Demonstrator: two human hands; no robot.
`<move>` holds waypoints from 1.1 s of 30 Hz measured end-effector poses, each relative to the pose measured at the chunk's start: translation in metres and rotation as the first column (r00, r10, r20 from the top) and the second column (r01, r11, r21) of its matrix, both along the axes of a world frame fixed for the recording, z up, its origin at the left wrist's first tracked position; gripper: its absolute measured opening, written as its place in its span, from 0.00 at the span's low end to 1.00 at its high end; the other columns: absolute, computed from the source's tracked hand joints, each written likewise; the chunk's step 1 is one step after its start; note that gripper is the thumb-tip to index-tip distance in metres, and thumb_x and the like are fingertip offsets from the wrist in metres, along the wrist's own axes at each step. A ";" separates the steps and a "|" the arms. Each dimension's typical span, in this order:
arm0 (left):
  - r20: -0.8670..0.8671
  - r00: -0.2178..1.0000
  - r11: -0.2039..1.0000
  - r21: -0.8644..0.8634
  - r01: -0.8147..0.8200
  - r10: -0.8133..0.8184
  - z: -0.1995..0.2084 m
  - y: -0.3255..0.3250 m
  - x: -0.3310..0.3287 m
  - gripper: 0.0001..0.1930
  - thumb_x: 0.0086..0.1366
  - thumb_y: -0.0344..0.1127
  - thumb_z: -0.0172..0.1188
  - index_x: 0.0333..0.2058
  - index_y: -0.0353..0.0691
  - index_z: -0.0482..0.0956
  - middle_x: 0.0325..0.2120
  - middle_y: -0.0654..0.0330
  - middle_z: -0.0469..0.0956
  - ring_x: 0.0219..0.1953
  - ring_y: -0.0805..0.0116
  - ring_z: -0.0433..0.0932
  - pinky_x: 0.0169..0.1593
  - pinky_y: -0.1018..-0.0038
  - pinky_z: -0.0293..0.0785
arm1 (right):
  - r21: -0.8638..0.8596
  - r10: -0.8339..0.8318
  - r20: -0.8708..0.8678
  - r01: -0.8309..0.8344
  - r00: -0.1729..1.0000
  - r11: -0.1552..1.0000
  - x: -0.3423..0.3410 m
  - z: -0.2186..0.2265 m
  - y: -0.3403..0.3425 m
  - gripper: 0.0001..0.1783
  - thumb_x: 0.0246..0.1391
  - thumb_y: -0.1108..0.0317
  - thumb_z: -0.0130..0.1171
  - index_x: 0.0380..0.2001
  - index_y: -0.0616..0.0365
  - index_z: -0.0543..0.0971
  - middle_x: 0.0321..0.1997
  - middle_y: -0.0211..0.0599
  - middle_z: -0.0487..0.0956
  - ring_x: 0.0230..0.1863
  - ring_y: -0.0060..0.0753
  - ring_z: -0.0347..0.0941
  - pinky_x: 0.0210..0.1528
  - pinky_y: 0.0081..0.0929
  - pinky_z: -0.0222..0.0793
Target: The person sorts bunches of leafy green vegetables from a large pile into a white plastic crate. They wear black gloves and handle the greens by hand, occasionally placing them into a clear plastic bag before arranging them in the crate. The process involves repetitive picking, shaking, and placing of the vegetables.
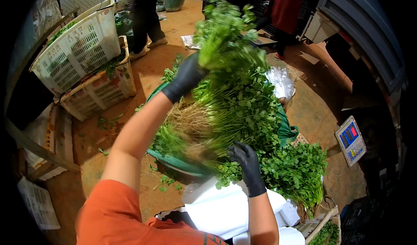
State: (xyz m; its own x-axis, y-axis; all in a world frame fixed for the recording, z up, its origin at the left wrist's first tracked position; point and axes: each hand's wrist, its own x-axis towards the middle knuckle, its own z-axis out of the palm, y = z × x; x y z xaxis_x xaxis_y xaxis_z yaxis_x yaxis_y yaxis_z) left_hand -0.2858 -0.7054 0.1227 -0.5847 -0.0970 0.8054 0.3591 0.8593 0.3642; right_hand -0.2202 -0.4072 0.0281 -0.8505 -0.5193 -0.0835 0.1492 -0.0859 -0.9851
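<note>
My left hand [186, 76], in a black glove, is closed around a bunch of leafy herbs that looks like coriander [223, 40]; its leaves are smeared by motion. Below it lies a big heap of the same coriander [247, 114], with pale stems and brown roots [186, 116] toward the left. The heap sits in a green tub [176, 163], whose rim shows at the lower left. At the heap's near edge is my right hand [246, 163], also gloved in black, fingers apart and nothing visible in them. Whether it touches the leaves, I cannot tell.
Another coriander pile [297, 171] lies at the right, beside white sheeting [221, 206] near my lap. A digital scale display [351, 140] stands further right. Stacked white crates [80, 49] are at the left. Two people stand beyond the heap, near a clear plastic bag [281, 83].
</note>
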 end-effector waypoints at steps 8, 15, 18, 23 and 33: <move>0.638 0.737 0.963 0.030 0.268 -0.225 -0.078 0.141 0.089 0.27 0.52 0.37 0.55 0.50 0.35 0.59 0.38 0.45 0.68 0.37 0.49 0.72 0.38 0.63 0.70 | -0.541 0.081 0.584 0.314 0.807 0.780 -0.047 -0.034 -0.043 0.26 0.45 0.54 0.55 0.43 0.59 0.67 0.41 0.39 0.70 0.42 0.36 0.66 0.47 0.32 0.64; 0.608 0.794 1.000 -0.014 0.005 0.005 -0.127 0.062 0.037 0.32 0.53 0.42 0.57 0.53 0.38 0.56 0.52 0.47 0.59 0.54 0.52 0.59 0.56 0.64 0.55 | -0.575 -0.043 0.520 0.387 0.853 0.721 -0.052 -0.018 -0.001 0.18 0.43 0.60 0.55 0.35 0.63 0.70 0.27 0.42 0.74 0.30 0.39 0.72 0.37 0.35 0.70; 0.766 0.642 0.993 -0.102 0.064 0.037 -0.154 0.049 0.018 0.35 0.52 0.42 0.56 0.55 0.35 0.51 0.54 0.46 0.55 0.56 0.53 0.55 0.57 0.64 0.52 | -0.668 -0.053 0.411 0.340 0.910 0.662 -0.053 0.014 0.063 0.21 0.44 0.58 0.54 0.38 0.64 0.69 0.28 0.43 0.75 0.31 0.39 0.72 0.37 0.35 0.70; 0.280 0.933 0.949 -0.277 -0.149 0.228 -0.080 0.138 0.009 0.27 0.44 0.30 0.59 0.46 0.36 0.65 0.44 0.47 0.67 0.43 0.49 0.67 0.46 0.60 0.62 | -0.669 -0.343 0.256 0.421 0.904 0.612 -0.036 0.053 0.230 0.22 0.44 0.59 0.54 0.39 0.64 0.69 0.30 0.46 0.75 0.33 0.42 0.72 0.40 0.36 0.69; 0.130 0.117 0.170 0.567 0.806 -0.985 -0.054 0.544 0.118 0.23 0.44 0.32 0.59 0.42 0.38 0.68 0.38 0.50 0.71 0.39 0.54 0.70 0.41 0.59 0.65 | 0.028 -0.874 -0.131 0.883 0.469 0.469 0.151 0.063 0.357 0.18 0.49 0.58 0.48 0.40 0.60 0.69 0.36 0.38 0.73 0.36 0.30 0.68 0.41 0.27 0.64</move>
State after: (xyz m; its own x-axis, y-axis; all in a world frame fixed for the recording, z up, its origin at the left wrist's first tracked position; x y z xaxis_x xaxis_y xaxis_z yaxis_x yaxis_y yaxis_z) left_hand -0.1677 -0.1612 0.0682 -0.6138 0.5901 0.5244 0.5233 -0.1932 0.8300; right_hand -0.0691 -0.0500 0.0915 -0.8600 0.5101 0.0140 -0.0425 -0.0442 -0.9981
